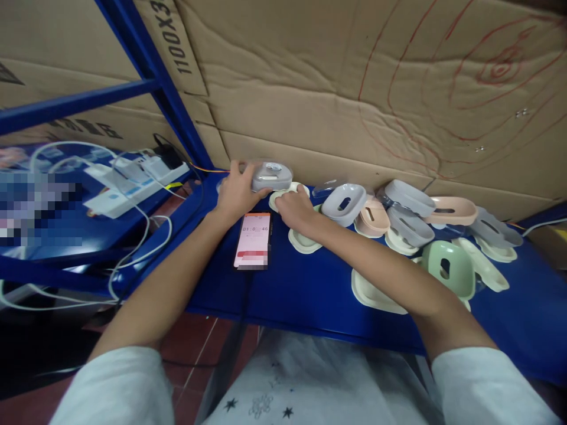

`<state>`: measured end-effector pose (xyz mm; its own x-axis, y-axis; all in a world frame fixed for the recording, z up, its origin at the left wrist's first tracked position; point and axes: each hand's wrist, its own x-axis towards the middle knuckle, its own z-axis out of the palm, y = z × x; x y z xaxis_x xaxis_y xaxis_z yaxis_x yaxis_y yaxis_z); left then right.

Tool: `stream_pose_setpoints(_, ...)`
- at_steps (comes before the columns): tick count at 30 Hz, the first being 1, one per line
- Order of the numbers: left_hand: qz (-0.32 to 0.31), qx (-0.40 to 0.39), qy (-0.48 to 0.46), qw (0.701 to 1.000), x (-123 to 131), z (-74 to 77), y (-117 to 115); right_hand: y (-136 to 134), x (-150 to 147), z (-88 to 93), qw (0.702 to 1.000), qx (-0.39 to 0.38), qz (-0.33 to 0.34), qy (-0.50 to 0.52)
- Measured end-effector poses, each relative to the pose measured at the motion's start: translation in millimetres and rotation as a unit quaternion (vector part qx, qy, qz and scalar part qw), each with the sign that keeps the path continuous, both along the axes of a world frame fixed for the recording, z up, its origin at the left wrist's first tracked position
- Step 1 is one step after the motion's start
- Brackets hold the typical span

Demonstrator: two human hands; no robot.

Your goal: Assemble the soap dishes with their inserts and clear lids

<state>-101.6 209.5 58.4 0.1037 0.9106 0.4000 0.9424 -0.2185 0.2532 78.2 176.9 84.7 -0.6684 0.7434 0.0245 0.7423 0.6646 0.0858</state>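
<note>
My left hand [238,192] grips a grey plastic soap dish [271,176] at the back of the blue table [292,289], near the cardboard wall. Beside it, my right hand [296,211] is closed on a cream tray piece [284,193] just under that grey dish. A phone [253,240] with a lit screen lies flat below my hands. More soap dishes in grey [344,203], pink [372,216], green [448,268] and cream [375,293] are scattered to the right.
A white power strip [133,180] with plugs and looping white cables sits on the blue shelf at left. A blue metal post [155,77] rises behind it. Cardboard sheets [354,88] form the back wall. Red floor tiles show below the table edge.
</note>
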Motion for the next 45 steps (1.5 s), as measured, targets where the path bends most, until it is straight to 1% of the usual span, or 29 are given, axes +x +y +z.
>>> stream_pose_setpoints(3, 0.003, -0.004, -0.013, 1.000, -3.7, -0.3, 0.6, -27.2, 24.3, 20.3, 1.000, -0.025, -0.006, 0.000)
stream_pose_setpoints(5, -0.006, -0.004, -0.014, 1.000, -4.9, -0.7, 0.9, -56.2, 50.9, 36.4, 0.997, -0.061, 0.031, 0.035)
stream_pose_setpoints(6, -0.014, -0.004, -0.013, 1.000, -4.7, -1.0, 0.8, -73.2, 66.7, 43.3, 0.993, -0.073, 0.052, 0.074)
stream_pose_setpoints(8, -0.028, -0.006, -0.011, 1.000, -2.4, -1.8, 0.3, -110.4, 101.0, 51.6, 0.981, -0.085, 0.099, 0.145)
stream_pose_setpoints(9, -0.036, -0.008, -0.007, 0.999, -0.3, -2.3, -0.1, -129.5, 118.1, 52.3, 0.973, -0.102, 0.120, 0.166)
stream_pose_setpoints(10, -0.046, -0.011, -0.001, 0.999, 2.2, -2.8, -0.6, -148.0, 134.2, 50.6, 0.967, -0.125, 0.132, 0.177)
stream_pose_setpoints(12, -0.060, -0.017, 0.017, 0.998, 8.1, -3.8, -1.7, -181.3, 161.3, 40.9, 0.964, -0.158, 0.124, 0.175)
stream_pose_setpoints(14, -0.064, -0.021, 0.034, 0.997, 13.9, -4.4, -2.5, -206.8, 179.9, 26.1, 0.969, -0.147, 0.090, 0.178)
stream_pose_setpoints(16, -0.063, -0.023, 0.045, 0.997, 18.4, -4.5, -3.2, -223.4, 190.0, 10.8, 0.974, -0.113, 0.060, 0.184)
stream_pose_setpoints(18, -0.069, -0.022, 0.051, 0.996, 21.5, -4.4, -3.8, -232.3, 193.2, -1.3, 0.977, -0.086, 0.054, 0.189)
stream_pose_setpoints(21, -0.087, -0.018, 0.055, 0.995, 24.0, -6.1, -4.2, -236.1, 190.5, -11.6, 0.978, -0.069, 0.077, 0.184)
stream_pose_setpoints(24, -0.106, -0.017, 0.057, 0.993, 24.6, -11.8, -3.1, -233.2, 186.3, -18.4, 0.978, -0.068, 0.097, 0.172)
stream_pose_setpoints(27, -0.112, -0.030, 0.073, 0.991, 22.8, -17.2, 0.2, -226.6, 186.5, -27.3, 0.979, -0.054, 0.090, 0.172)
stream_pose_setpoints(29, -0.116, -0.038, 0.091, 0.988, 20.2, -14.3, 0.5, -221.8, 190.5, -33.3, 0.981, -0.034, 0.076, 0.174)
stream_pose_setpoints(31, -0.117, -0.028, 0.101, 0.988, 17.0, -2.8, -5.9, -219.0, 198.0, -37.3, 0.982, -0.017, 0.058, 0.178)
stream_pose_setpoints(33, -0.121, -0.010, 0.089, 0.989, 14.2, 14.9, -23.6, -220.1, 208.7, -38.5, 0.983, -0.006, 0.030, 0.184)
stream_pose_setpoints(34, -0.135, -0.011, 0.075, 0.988, 13.5, 23.9, -37.6, -222.4, 214.8, -38.5, 0.983, -0.001, 0.008, 0.185)
stream_pose_setpoints(35, -0.168, -0.021, 0.060, 0.984, 13.7, 31.5, -54.7, -225.5, 221.2, -38.5, 0.983, 0.004, -0.017, 0.184)
stream_pose_setpoints(36, -0.220, -0.038, 0.051, 0.973, 15.0, 36.7, -74.4, -229.3, 227.4, -38.7, 0.982, 0.010, -0.044, 0.181)
stream_pose_setpoints(37, -0.283, -0.055, 0.047, 0.957, 17.7, 38.6, -95.8, -233.3, 233.0, -39.6, 0.982, 0.017, -0.069, 0.177)
stream_pose_setpoints(38, -0.338, -0.060, 0.043, 0.938, 21.6, 37.1, -117.8, -237.1, 237.9, -41.2, 0.981, 0.023, -0.089, 0.171)
stream_pose_setpoints(39, -0.385, -0.068, 0.050, 0.919, 26.7, 32.1, -139.0, -240.2, 241.8, -43.5, 0.981, 0.027, -0.102, 0.166)
stream_pose_setpoints(40, -0.422, -0.060, 0.058, 0.903, 32.6, 24.5, -158.4, -242.5, 244.5, -46.4, 0.981, 0.031, -0.108, 0.161)
stream_pose_setpoints(42, -0.452, -0.037, 0.085, 0.887, 44.7, 5.5, -188.8, -243.8, 246.7, -53.0, 0.981, 0.043, -0.108, 0.158)
stream_pose_setpoints(44, -0.442, -0.032, 0.109, 0.890, 54.2, -11.1, -207.0, -241.3, 246.0, -58.6, 0.980, 0.054, -0.105, 0.158)
stream_pose_setpoints(45, -0.436, -0.031, 0.115, 0.892, 57.4, -16.6, -212.6, -239.0, 245.1, -60.2, 0.980, 0.059, -0.101, 0.158)
